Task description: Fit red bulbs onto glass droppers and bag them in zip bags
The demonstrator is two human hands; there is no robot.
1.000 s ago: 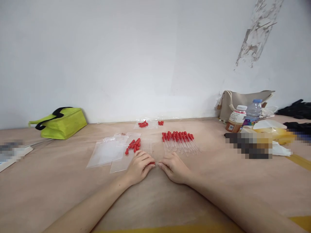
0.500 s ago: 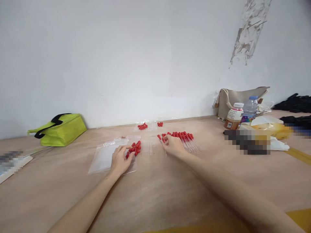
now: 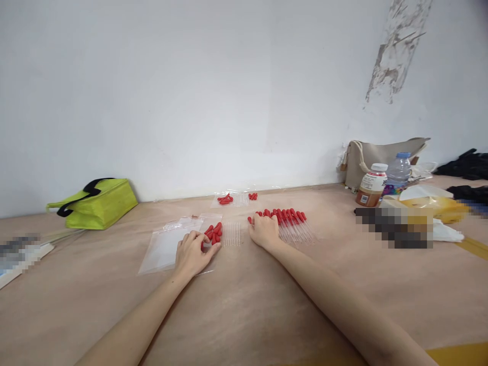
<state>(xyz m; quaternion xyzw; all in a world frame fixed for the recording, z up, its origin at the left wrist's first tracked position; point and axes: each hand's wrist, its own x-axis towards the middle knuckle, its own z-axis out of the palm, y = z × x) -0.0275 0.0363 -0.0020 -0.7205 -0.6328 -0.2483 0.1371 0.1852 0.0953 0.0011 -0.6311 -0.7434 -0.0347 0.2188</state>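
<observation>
My left hand (image 3: 193, 252) rests at the right edge of a clear zip bag (image 3: 158, 252), thumb and fingers apart around a loose pile of red rubber bulbs (image 3: 217, 230). Right beside the pile lies a row of thin clear pipette tubes (image 3: 232, 235). My right hand (image 3: 264, 230) is curled down at the left end of a row of red-bulbed droppers (image 3: 292, 217). Its fingers are closed over a dropper there, whose tube they hide; one red bulb (image 3: 249, 220) shows just left of the fingers.
Near the wall lies another clear bag with red bulbs (image 3: 225, 199) and tubes. A lime-green bag (image 3: 101, 206) stands at left. To the right are a brown drink bottle (image 3: 371, 187), a clear bottle (image 3: 399, 170), a beige bag (image 3: 353, 162) and a yellow package (image 3: 432, 203).
My right hand has shifted slightly left and down, now covering the leftmost droppers. The left hand stays at the bulb pile with its thumb moved a little to the right.
</observation>
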